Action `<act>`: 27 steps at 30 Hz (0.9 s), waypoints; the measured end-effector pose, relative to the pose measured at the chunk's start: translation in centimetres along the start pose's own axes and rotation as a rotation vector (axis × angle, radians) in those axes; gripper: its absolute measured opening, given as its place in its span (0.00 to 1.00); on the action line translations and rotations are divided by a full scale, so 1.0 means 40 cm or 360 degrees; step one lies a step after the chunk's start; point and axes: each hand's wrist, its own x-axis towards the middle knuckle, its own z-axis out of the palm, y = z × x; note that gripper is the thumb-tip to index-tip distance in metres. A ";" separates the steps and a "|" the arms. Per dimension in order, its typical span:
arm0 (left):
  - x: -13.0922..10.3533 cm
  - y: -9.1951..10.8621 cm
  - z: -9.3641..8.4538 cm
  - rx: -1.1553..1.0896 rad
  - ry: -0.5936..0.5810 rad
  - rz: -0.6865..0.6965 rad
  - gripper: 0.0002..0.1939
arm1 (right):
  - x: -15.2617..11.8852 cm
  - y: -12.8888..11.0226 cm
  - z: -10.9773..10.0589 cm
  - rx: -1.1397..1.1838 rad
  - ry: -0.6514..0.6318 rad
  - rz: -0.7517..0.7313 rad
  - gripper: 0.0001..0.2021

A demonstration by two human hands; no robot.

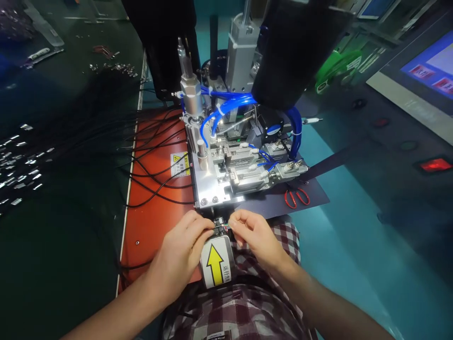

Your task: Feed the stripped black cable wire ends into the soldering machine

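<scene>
Just below the front edge of the metal machine (212, 189), my hands work with their fingertips close together. My left hand (180, 243) is closed in a pinch at the left of a small metal fixture (220, 221). My right hand (255, 233) pinches at the fixture's right side. A thin cable (223, 227) with fine coloured strands seems to run between the two pinches; its ends are hidden by my fingers. Under my fingertips is a white label (215, 264) with a yellow arrow, on a block in front of my lap.
Black cables (159, 182) cross the orange board (152, 226) and spread leftward onto a dark table with small shiny parts (21, 160). Red-handled scissors (297, 198) lie on a dark plate at right. Blue air tubes (233, 101) arch over the machine. A screen (432, 71) stands at far right.
</scene>
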 end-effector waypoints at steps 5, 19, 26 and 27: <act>0.003 -0.054 0.009 0.0412 0.0005 0.0470 0.13 | 0.036 0.021 -0.003 -0.0029 -0.0016 0.0033 0.11; 0.008 -0.064 0.006 0.0672 -0.0137 0.0507 0.17 | 0.052 0.043 -0.007 -0.0095 0.0007 0.0046 0.10; 0.007 -0.064 0.011 0.0728 -0.0118 0.0519 0.18 | 0.050 0.040 -0.010 -0.0126 0.0006 0.0061 0.10; 0.007 -0.065 0.012 0.0737 -0.0117 0.0513 0.18 | 0.050 0.040 -0.011 -0.0122 0.0010 0.0065 0.10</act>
